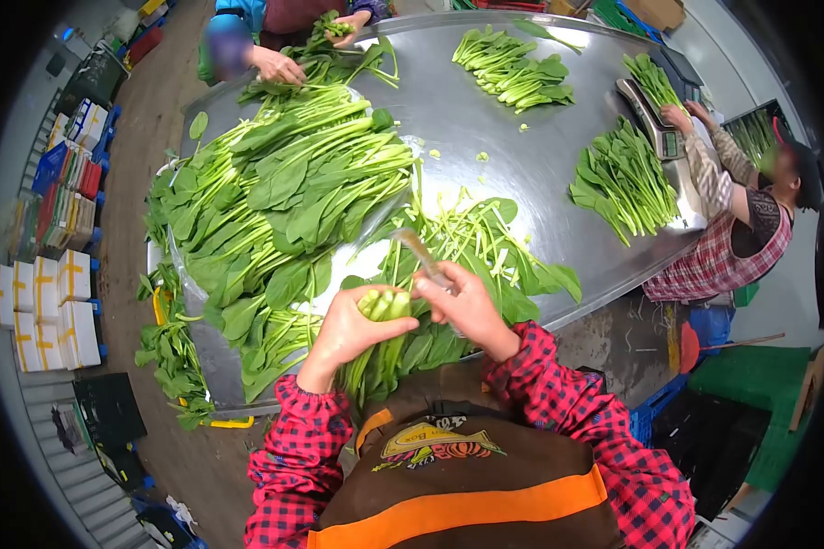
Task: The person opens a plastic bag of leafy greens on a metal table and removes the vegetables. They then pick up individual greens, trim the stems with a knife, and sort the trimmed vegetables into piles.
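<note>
My left hand (pixel 348 334) is wrapped around a bunch of leafy greens (pixel 384 306), its pale cut stem ends facing up and its leaves hanging down against my apron. Right beside those ends, my right hand (pixel 471 309) grips a small knife (pixel 415 247); the blade points up and away and is partly blurred. Just beyond both hands lie loose leaves and stem trimmings (pixel 462 233) on the metal table (pixel 412 101). To the left of them rises a large heap of long-stemmed greens (pixel 293 183).
Bundled greens lie at the table's back (pixel 513 69) and right (pixel 624 178). A co-worker (pixel 723 210) handles greens at a scale (pixel 655 128); another person's hands (pixel 279 66) work at the far left. White foam boxes (pixel 55 311) are stacked along the left wall.
</note>
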A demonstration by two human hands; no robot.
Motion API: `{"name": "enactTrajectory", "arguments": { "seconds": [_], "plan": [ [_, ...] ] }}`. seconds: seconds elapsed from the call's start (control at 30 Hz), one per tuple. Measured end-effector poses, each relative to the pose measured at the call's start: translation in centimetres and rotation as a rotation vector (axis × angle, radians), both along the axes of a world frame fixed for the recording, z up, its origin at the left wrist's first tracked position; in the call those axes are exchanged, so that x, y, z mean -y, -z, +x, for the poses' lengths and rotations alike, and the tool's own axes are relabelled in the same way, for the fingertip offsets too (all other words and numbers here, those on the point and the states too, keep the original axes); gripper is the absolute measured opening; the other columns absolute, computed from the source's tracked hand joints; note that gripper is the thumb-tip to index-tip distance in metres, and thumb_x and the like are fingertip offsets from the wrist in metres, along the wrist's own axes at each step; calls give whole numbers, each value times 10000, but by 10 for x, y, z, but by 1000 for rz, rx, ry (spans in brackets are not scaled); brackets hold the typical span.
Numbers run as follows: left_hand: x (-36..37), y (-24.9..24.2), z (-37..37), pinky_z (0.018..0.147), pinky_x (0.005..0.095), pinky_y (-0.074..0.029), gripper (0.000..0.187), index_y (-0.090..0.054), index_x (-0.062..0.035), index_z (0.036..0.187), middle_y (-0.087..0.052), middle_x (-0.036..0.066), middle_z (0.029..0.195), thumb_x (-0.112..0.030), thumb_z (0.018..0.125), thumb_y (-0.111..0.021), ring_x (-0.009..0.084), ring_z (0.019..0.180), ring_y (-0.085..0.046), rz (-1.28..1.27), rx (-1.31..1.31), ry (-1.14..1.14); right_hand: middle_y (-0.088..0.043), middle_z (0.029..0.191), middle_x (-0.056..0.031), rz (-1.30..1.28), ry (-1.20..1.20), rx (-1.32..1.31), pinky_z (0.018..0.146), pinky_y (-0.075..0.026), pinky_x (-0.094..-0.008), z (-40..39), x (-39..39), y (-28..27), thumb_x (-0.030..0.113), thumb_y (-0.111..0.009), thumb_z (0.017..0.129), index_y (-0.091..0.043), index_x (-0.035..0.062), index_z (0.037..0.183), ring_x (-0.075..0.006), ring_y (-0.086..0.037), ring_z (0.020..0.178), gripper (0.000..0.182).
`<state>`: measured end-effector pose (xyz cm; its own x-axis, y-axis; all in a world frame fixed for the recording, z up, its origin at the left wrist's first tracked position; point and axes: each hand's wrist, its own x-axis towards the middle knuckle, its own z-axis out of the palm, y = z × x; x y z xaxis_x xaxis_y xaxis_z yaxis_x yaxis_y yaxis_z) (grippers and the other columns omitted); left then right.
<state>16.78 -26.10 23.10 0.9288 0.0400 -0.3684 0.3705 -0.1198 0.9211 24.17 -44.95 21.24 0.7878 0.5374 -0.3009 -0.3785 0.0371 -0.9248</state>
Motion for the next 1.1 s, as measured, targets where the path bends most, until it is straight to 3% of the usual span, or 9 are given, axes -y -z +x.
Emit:
{"name": "enactTrajectory", "arguments": {
  "seconds": [0.13,0.33,0.43,0.5,0.6,0.67,0.77,0.97,1.1],
  "plan": [
    [-24,48,10,730,255,-501,264,-696,-16,992,-685,4,854,-132,785,-813,87,752,-611,-185,-70,-225,-619,794,9,-194,70,-2,537,-426,-202,10,34,32,318,-687,934,-626,28,1045,-45,-523,604,316],
    [-39,134,79,692,300,-531,275,-699,-11,926,-717,88,848,-196,758,-812,147,788,-677,-247,-97,-174,-666,837,-18,-234,110,-41,550,-431,-211,5,70,46,284,-673,938,-627,23,1068,-48,-523,608,295],
    [-27,156,114,724,364,-553,378,-716,7,906,-732,154,912,-287,700,-834,247,862,-714,289,-141,-216,-662,834,-9,-255,150,-91,569,-439,-212,1,84,44,266,-670,937,-628,21,1066,-46,-527,627,280],
    [-9,142,132,791,413,-552,507,-729,19,931,-727,191,980,-384,647,-846,328,930,-709,857,-349,-140,-665,838,-13,-267,179,-85,572,-441,-213,-2,95,44,261,-668,938,-629,21,1068,-49,-530,632,275],
    [-19,187,138,811,453,-546,587,-733,13,975,-720,211,995,-427,608,-859,373,955,-693,893,-379,-106,-672,850,-20,-295,219,-62,576,-447,-218,-4,109,45,248,-664,939,-634,23,1066,-54,-547,648,260],
    [-31,196,137,800,421,-552,570,-732,18,962,-723,205,994,-400,603,-877,333,926,-709,874,-359,-107,-677,858,-23,-309,241,-54,577,-452,-221,-4,117,49,240,-662,940,-639,25,1063,-57,-560,659,249],
    [-34,175,124,742,317,-545,348,-721,19,977,-733,105,988,-152,702,-849,164,828,-691,199,-218,-169,-692,878,-51,-332,261,-80,621,-482,-273,-5,122,52,261,-661,941,-642,17,1061,-92,-599,715,273],
    [14,43,80,722,273,-523,337,-685,-5,1039,-705,38,937,-87,751,-839,119,773,-651,-123,-139,-117,-622,922,-120,-616,77,688,766,-487,-410,3,88,31,193,-593,955,-646,33,1016,-337,-601,872,179],
    [33,24,58,685,245,-516,240,-704,2,1012,-708,16,917,-51,796,-792,85,756,-630,-139,-23,-114,-599,886,-82,-629,104,1024,793,-466,-382,15,65,7,162,-622,917,-661,86,996,-285,-575,875,117]
  ]
}}
